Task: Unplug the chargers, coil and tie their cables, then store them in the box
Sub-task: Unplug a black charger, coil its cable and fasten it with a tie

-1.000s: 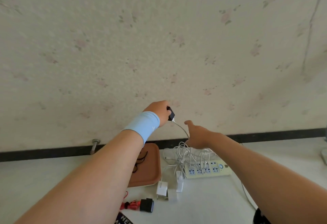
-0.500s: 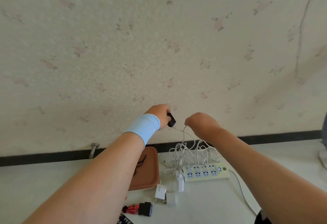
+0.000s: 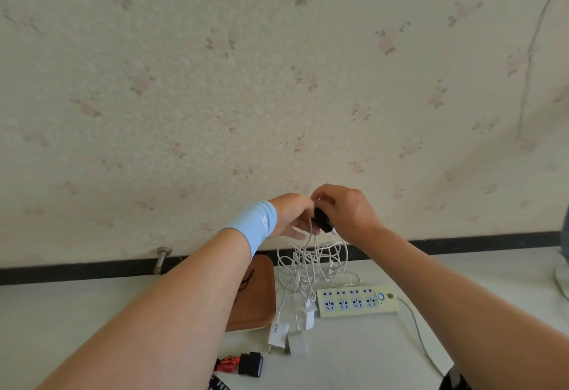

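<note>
This looked like a room in a home. Faded floral wallpaper (image 3: 215,97) covered the wall above a dark baseboard (image 3: 77,269). A power strip (image 3: 357,301) lay on the white surface (image 3: 354,359).

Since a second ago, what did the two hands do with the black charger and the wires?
The right hand rose and moved left, from open beside the cable to curling its fingers onto the black charger. More loops of the white cables came up with it. The left hand kept gripping the charger; the power strip and white chargers stayed put.
</note>
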